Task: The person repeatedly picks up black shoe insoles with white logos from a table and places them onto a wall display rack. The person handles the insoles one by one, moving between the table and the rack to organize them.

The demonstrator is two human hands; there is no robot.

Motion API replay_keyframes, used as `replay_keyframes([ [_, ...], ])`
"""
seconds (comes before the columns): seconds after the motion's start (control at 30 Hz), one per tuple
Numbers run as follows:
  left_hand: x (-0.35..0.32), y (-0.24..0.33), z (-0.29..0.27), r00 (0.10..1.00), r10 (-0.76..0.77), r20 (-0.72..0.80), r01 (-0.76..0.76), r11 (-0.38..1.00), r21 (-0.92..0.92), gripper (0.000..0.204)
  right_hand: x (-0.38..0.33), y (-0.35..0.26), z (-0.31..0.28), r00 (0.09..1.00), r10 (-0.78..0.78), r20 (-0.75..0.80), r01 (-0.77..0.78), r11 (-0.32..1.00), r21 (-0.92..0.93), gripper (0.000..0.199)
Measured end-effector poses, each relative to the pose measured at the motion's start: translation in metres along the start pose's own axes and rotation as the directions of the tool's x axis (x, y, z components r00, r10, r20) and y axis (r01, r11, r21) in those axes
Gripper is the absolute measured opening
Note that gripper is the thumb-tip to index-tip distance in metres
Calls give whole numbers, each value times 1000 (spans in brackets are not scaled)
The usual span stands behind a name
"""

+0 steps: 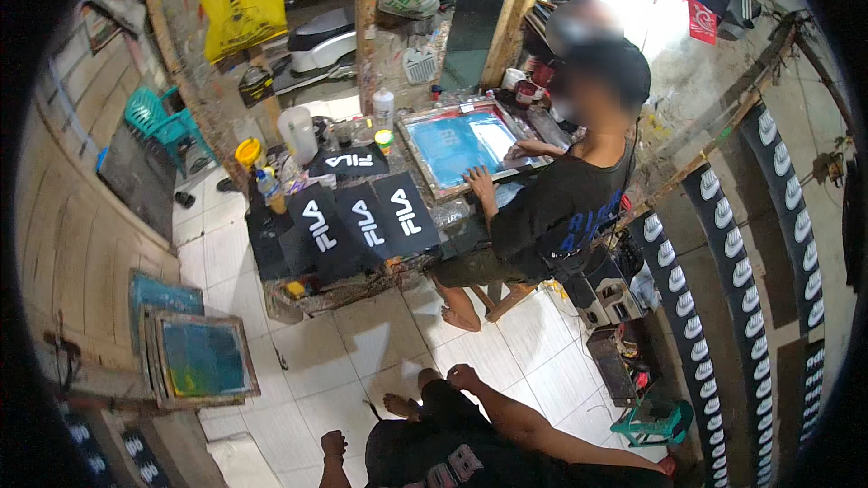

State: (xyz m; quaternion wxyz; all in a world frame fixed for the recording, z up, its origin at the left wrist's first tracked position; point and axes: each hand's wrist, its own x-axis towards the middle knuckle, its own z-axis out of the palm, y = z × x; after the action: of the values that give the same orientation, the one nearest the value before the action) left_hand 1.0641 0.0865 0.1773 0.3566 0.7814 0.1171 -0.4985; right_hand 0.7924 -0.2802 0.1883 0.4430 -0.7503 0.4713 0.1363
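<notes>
Hanging the left hand (334,444) low beside the dark-shirted torso (425,447), curling its fingers into a closed grip with nothing visible in it. Holding the right hand (464,377) just beside the bent knee (429,378), also folding the fingers into a clenched grip; hiding the inside of both, so not being able to tell about anything small there. Facing the bench (362,286), well apart from both hands, and seeing three black sheets (363,217) with white lettering side by side near its front edge, a fourth sheet (348,161) behind them. Seeing also, right of these, a blue-meshed screen (443,149) flat on the bench, a co-worker (561,208) bending over it with both hands. Viewing framed screens (203,357) at the left, and long black strips (749,298) with white prints at the right.
</notes>
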Motion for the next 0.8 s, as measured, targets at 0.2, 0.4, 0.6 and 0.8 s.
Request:
replay_keyframes([
  [0.2, 34, 142, 24, 973, 126, 196, -139, 989, 57, 37, 53, -53, 25, 993, 118, 3, -108, 921, -374, 37],
  [0.4, 53, 272, 33, 924, 315, 216, -320, 947, -15, 28, 99, -155, 15, 970, 221, 101, -229, 971, 74, 41],
  [0.6, 45, 329, 52, 851, -77, 519, -138, 921, 364, 34, 151, -209, -52, 989, 147, -27, -133, 943, 304, 48],
  [0.8, 28, 407, 43, 567, -10, 824, -712, 498, 496, 40, 174, -129, -51, 853, -24, -521, -74, 983, -167, 24],
])
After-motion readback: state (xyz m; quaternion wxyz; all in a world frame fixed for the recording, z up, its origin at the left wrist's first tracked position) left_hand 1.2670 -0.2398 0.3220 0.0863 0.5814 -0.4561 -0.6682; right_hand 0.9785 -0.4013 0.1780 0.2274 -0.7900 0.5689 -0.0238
